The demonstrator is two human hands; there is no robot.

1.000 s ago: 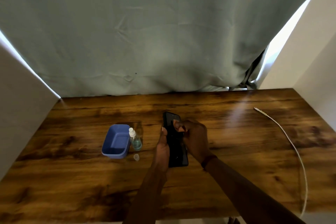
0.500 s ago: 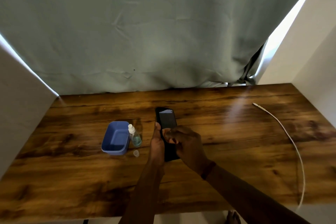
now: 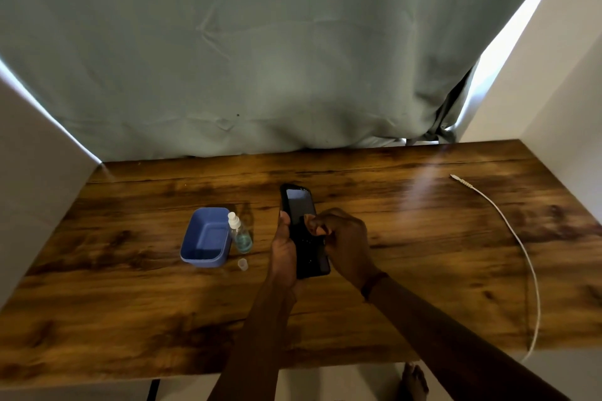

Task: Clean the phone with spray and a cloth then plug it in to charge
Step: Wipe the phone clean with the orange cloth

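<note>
Nearest me, a bare foot (image 3: 413,381) showed on the floor below the tabletop (image 3: 130,319) edge, and two forearms reached over the wood. The left hand (image 3: 284,249) cradled the phone (image 3: 304,231) from its left side, fingers wrapped behind it and the thumb lying along the edge, so the screen tilted up toward the person, clear of the tabletop, and stayed steady under pressure. The right hand (image 3: 345,241) was curled over the screen's middle, fingertips bunched and pressing on the glass; whether a cloth was pinched under them I could not tell, since none showed. I judged this to be the wiping step, with small specks on the lower screen that might have been spray droplets. Just left of the hands stood the spray bottle (image 3: 240,234), upright and uncapped, its little clear cap (image 3: 242,264) set down in front of it, presumably left off because it had been used. Touching or nearly touching the bottle sat a blue tub (image 3: 206,238), apparently empty. Well off to the right, the white cable (image 3: 518,244) curved along the tabletop with its plug end (image 3: 456,178) pointing inward at the far side, lying ready for charging, a step not yet begun. A grey curtain (image 3: 260,58) hung behind everything.
</note>
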